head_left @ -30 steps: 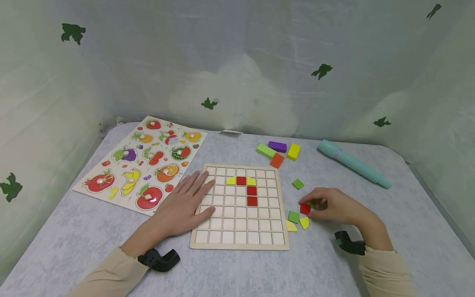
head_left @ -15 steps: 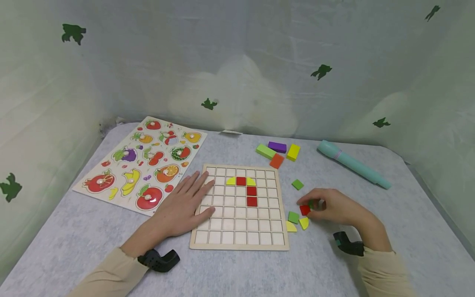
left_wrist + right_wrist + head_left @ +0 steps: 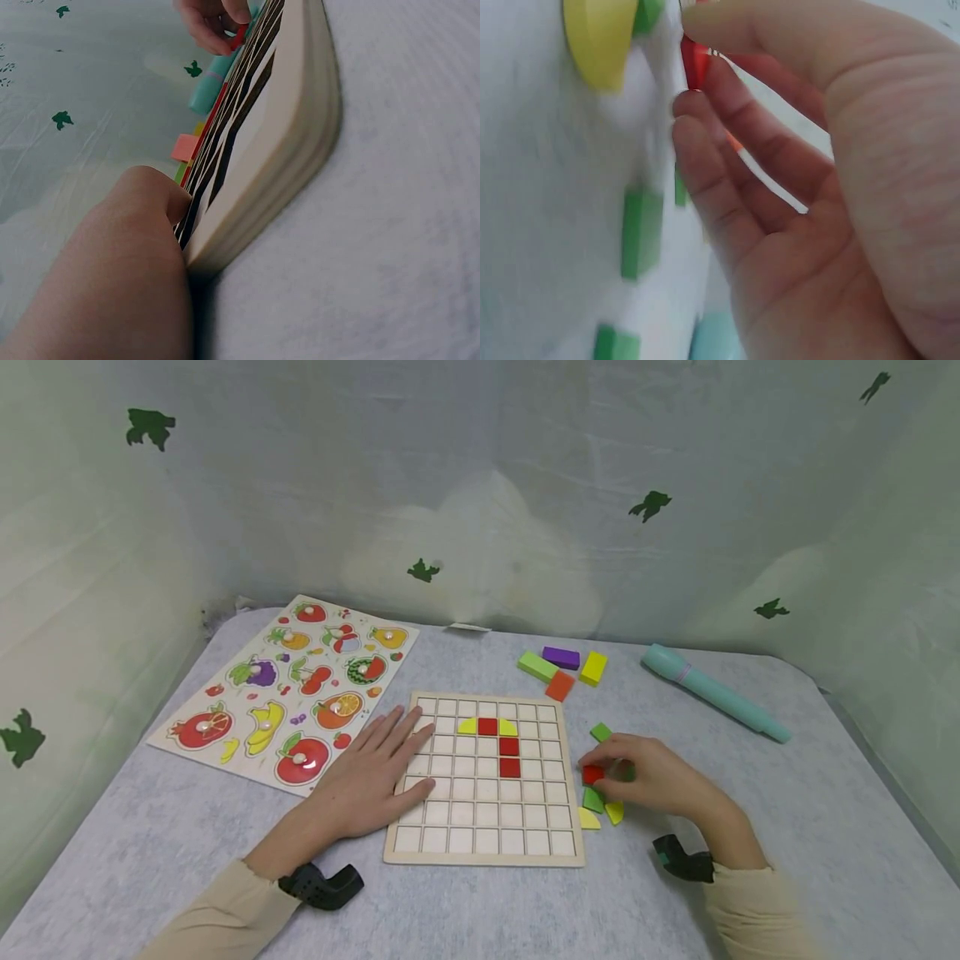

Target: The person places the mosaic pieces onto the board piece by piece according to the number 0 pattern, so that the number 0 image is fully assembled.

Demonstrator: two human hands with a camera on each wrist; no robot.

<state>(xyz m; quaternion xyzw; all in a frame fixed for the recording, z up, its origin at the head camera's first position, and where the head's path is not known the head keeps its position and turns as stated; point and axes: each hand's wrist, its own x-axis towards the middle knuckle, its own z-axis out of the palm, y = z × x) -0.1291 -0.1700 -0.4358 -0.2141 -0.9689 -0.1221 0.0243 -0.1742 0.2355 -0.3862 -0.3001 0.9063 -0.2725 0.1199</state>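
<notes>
The right hand [image 3: 651,774] pinches a red tile [image 3: 592,774] between thumb and fingertips, the gap narrow; the tile is just beside the right edge of the grid board [image 3: 486,839], its far part covered by the fingers, and whether it clears the table [image 3: 480,910] I cannot tell; in the right wrist view the top of the picture cuts the pinch off.

A green patch shows through the curl of that hand, too covered to give its shape; the hand also overlaps a lower green tile [image 3: 592,801] and a yellow tile [image 3: 615,813].

The left hand [image 3: 372,771] lies flat, fingers straight and spread, on the board's left side; in the left wrist view its fingertips are hidden.

The board looks like pale wood, thick, with rounded corners and thin dark grooves; the tiles are smooth, the yellow one round-edged; the red tile's face looks square, without a clear long axis.
</notes>
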